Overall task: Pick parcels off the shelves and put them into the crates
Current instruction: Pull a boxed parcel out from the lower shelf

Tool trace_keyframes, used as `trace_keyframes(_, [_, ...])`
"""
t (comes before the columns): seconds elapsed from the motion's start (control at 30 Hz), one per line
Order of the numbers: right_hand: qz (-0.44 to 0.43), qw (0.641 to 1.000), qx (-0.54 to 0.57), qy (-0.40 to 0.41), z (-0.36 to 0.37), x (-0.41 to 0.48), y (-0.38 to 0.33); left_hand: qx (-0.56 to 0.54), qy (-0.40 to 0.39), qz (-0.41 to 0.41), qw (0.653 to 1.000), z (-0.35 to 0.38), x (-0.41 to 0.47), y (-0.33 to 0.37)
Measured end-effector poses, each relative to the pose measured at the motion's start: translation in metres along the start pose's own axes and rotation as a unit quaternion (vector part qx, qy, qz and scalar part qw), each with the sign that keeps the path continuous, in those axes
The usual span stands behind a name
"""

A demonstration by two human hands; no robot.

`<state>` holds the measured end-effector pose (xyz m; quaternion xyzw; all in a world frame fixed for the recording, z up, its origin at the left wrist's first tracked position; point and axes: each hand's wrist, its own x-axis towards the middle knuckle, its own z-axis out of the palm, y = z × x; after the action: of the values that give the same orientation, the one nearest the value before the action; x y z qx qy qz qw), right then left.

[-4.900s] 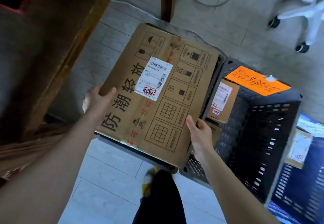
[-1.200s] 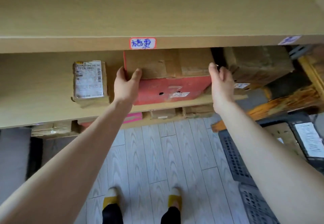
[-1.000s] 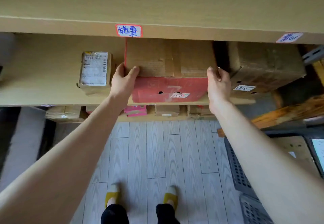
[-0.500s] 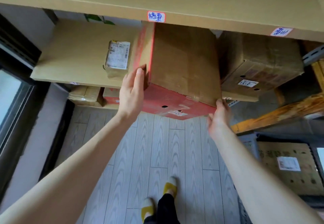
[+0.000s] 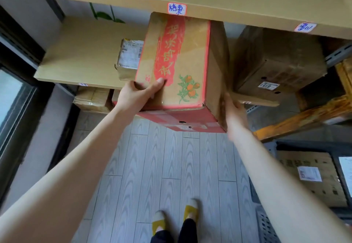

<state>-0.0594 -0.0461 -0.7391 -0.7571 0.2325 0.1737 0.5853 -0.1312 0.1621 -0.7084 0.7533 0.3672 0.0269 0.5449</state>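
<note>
1. While the two tiers of the wooden shelf (image 5: pixel 83 56) take up the top of the head view, the task's thing sits mid-frame: a large fruit carton (image 5: pixel 182 71), brown with red print and an orange-branch drawing, tilted, its near end hanging out past the shelf edge over the plank floor (image 5: pixel 171 176).
2. The carton's long axis runs from the hands up and away under the upper board, so its far end points back into the shelf bay and its red near end points down toward the person.
3. A darker box (image 5: pixel 276 61) sits just beside the carton on the right, and a crate (image 5: pixel 266 225) with a flat labelled parcel (image 5: pixel 312 176) in it lies low at the right edge, well apart from the carton; I judge the coming move to be a swing down and rightward.
4. A small taped parcel (image 5: pixel 129 56) stands on the shelf just left of the carton, partly hidden by it.
5. The left hand (image 5: pixel 137 96) is clamped on the carton's near left corner, thumb on the printed face; the right hand (image 5: pixel 233 111) presses flat against its right side. The hands are apart, the carton between them, both at its near end, neither clearly nearer.
6. A handwritten name tag (image 5: pixel 176 9) is stuck on the upper board's edge, above the carton.
</note>
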Motion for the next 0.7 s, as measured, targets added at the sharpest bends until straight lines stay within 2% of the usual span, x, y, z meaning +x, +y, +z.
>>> trace_keyframes(0.1, [-0.041, 0.993, 0.04, -0.104, 0.007, -0.021, -0.027, -0.038, 0.007, 0.015, 0.999, 0.003, -0.002, -0.005])
trace_keyframes(0.23, [-0.122, 0.975, 0.039, -0.182, 0.002, -0.032, -0.041, -0.028, 0.042, 0.048, 0.998, 0.002, -0.009, -0.007])
trace_keyframes(0.37, [-0.038, 0.961, 0.133, -0.239, -0.017, -0.021, -0.028, -0.067, 0.092, 0.093, 0.989, -0.001, -0.023, 0.004])
trace_keyframes(0.5, [0.01, 0.962, 0.17, -0.214, -0.041, -0.017, -0.011, -0.111, 0.084, 0.102, 0.985, 0.011, -0.032, -0.004])
trace_keyframes(0.6, [-0.019, 0.973, 0.163, -0.16, -0.059, -0.016, -0.006, -0.071, 0.083, 0.107, 0.988, 0.03, -0.032, -0.011])
trace_keyframes(0.7, [-0.036, 0.984, 0.132, -0.11, -0.072, -0.014, -0.005, -0.059, 0.066, 0.066, 0.994, 0.047, -0.026, -0.018])
